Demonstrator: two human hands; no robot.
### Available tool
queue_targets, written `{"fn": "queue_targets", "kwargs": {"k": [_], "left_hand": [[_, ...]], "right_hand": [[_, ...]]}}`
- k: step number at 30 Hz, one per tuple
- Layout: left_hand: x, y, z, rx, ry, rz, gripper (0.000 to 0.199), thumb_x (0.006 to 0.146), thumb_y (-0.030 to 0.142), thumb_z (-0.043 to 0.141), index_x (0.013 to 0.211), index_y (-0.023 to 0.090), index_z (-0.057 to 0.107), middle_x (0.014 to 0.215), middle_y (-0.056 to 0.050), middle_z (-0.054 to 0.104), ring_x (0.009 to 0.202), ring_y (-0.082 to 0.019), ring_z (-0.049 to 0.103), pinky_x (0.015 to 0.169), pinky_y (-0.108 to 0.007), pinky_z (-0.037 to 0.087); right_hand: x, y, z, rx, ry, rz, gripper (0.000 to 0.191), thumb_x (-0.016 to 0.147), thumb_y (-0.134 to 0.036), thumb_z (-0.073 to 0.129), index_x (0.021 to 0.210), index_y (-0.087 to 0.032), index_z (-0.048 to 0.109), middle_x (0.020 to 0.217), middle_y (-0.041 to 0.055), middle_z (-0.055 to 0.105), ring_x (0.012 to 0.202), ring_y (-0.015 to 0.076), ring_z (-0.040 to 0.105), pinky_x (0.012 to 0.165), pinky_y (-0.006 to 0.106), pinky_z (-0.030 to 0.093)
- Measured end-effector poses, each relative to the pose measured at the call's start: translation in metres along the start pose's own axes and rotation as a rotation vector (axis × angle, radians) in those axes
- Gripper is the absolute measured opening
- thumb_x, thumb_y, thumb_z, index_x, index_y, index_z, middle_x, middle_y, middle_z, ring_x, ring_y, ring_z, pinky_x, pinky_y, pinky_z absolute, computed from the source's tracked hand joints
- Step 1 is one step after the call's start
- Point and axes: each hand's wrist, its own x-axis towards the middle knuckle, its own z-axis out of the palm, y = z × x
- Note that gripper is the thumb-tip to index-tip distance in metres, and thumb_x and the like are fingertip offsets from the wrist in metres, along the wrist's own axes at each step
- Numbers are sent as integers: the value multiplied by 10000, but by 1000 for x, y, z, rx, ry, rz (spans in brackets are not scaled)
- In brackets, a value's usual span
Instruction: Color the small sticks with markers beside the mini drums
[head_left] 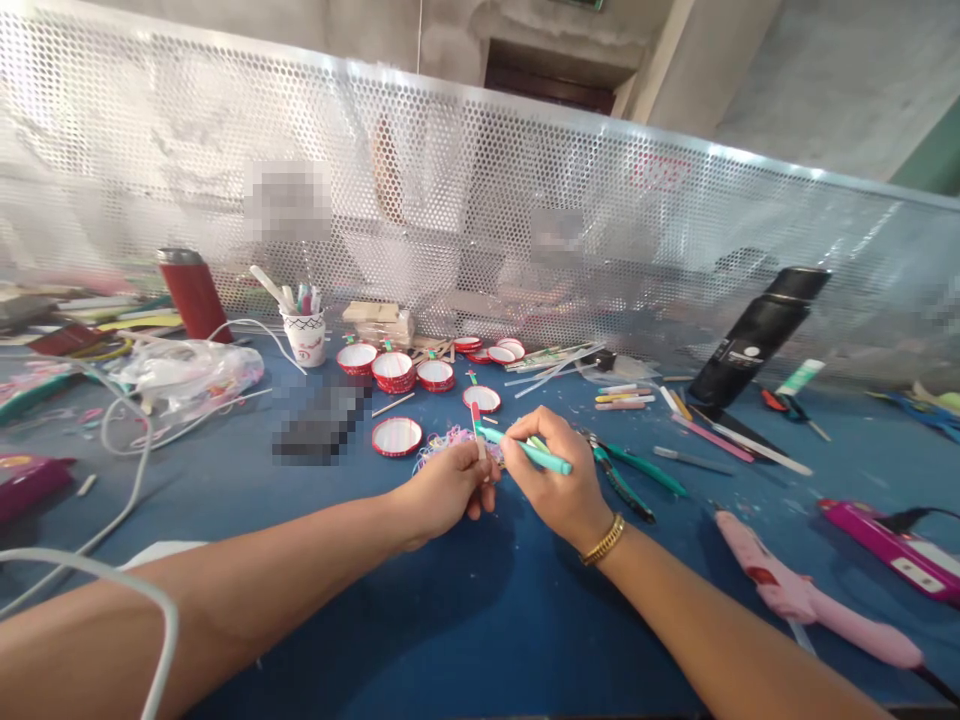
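Observation:
Near the middle of the blue table, my left hand (452, 485) pinches a small stick (477, 420) with a red upper end, holding it upright. My right hand (553, 470) grips a turquoise marker (541, 457) like a pen, its tip at the stick just below the red part. A bundle of pastel strings (442, 447) lies behind my left hand and is partly hidden by it. Beyond the hands are a round white piece with a red rim (481, 399) and another (397, 437) to the left.
Green-handled pliers (645, 468), a pink glue gun (810, 600) and a black bottle (754, 340) are on the right. A phone (322, 420), a cup of pens (304, 338), a red tumbler (193, 295) and white cables (142, 470) are on the left. A perforated metal screen (450, 200) stands behind.

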Motion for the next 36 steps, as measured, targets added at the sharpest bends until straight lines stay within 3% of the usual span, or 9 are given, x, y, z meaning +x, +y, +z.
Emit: {"fn": "queue_targets", "kwargs": {"k": [4,9,14,19,36], "left_hand": [[1,-1,0,-7,0,-2,201,926,241,328,822,169,483,588,32,536,445,-55,432,471,-180,287],[0,-1,-1,7,3,20,200,921,264,347,792,174,470,603,26,551,458,-58,441,472,-180,288],[0,0,0,-1,-3,6,195,921,253,340,813,174,482,597,29,546,457,-58,436,472,-178,284],[-1,2,1,16,7,9,202,923,248,340,783,175,465,594,28,547,458,-59,438,472,-179,290],[-1,-1,0,13,-10,19,195,920,250,340,801,176,476,598,32,545,460,-55,438,469,-171,289]], "right_hand": [[0,0,-1,9,50,13,69,807,-191,565,746,-205,534,725,3,591,690,157,544,697,307,429],[-1,-1,-1,6,9,-2,71,806,-207,573,745,-206,535,733,2,605,705,161,554,703,306,430],[0,-1,0,7,61,18,68,796,-195,576,744,-205,533,731,5,603,699,161,558,699,307,434],[0,-1,0,1,13,10,70,807,-214,572,748,-210,535,736,4,608,710,164,561,702,306,436],[0,-2,0,22,48,14,64,807,-205,567,751,-207,537,741,6,608,709,161,560,709,307,439]]}}
